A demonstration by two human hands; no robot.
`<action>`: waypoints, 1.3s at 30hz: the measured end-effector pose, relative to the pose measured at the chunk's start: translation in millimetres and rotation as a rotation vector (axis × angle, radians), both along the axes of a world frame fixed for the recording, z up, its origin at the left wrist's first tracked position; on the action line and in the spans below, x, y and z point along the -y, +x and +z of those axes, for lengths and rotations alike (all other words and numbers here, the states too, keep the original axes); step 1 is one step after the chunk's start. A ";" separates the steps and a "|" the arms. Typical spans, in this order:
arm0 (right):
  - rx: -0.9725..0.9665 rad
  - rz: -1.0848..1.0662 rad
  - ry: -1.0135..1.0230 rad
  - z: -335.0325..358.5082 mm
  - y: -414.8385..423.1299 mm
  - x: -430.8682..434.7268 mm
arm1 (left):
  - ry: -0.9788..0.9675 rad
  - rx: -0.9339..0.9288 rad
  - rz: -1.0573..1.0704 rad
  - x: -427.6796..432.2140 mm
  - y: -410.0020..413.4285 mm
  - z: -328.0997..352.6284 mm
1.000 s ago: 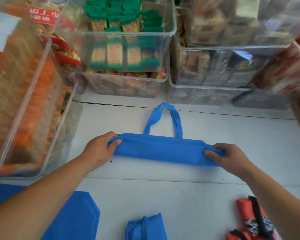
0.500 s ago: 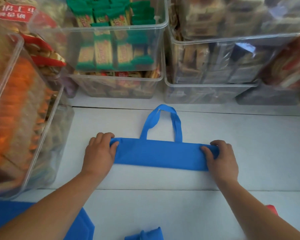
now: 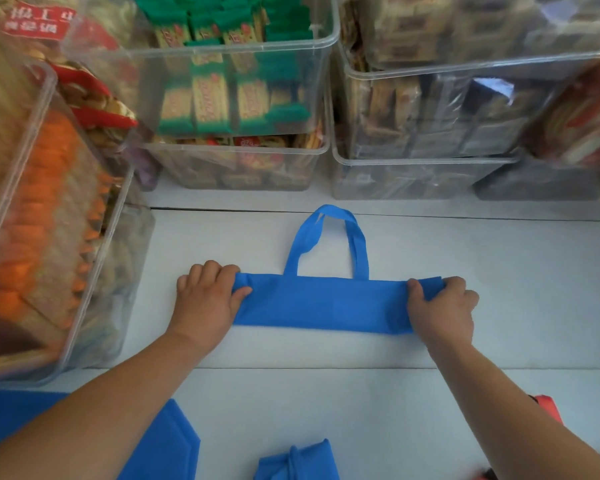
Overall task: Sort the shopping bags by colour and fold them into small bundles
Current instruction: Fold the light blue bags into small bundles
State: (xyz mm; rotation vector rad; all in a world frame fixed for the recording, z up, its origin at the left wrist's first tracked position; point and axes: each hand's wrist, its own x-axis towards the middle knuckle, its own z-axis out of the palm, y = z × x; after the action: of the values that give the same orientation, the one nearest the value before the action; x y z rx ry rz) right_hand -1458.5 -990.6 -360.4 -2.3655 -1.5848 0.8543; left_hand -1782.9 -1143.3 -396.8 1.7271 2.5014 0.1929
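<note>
In the middle of the frame a blue non-woven fabric shopping bag (image 3: 323,304) lies on the white table (image 3: 499,265), folded into a long flat strip that runs from left to right. Its two loop handles (image 3: 359,244) lie flat on the table and point to the upper part of the frame. The left hand (image 3: 205,299) holds the left end of the strip: the fingers are curled over the far edge and the thumb lies on top of the fabric. The right hand (image 3: 444,310) grips the right end in the same way, with the thumb on top and the fingers bent around the end. At the bottom centre lies a small blue folded bundle (image 3: 309,462), at the lower left a flat blue bag (image 3: 167,445), and at the lower right edge a corner of a red-orange bag (image 3: 549,408). Clear plastic bins (image 3: 243,51) full of snack packets stand across the top and along the left side.
</note>
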 end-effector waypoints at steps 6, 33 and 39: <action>-0.372 -0.187 0.042 21.4 -1.2 -3.1 | -0.135 0.310 0.154 -14.7 9.6 21.9; 0.160 0.860 0.351 11.7 -160.6 112.5 | 0.142 0.904 0.772 290.8 88.8 54.2; 0.410 1.175 0.287 2.9 -150.1 168.1 | 0.210 0.890 0.863 287.6 104.4 40.6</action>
State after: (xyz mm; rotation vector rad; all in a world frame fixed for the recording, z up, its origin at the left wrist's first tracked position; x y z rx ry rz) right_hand -1608.6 -1158.7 -357.6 -1.2923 -3.0432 0.1772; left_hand -1678.5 -1430.9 -356.2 0.2800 2.3000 1.0277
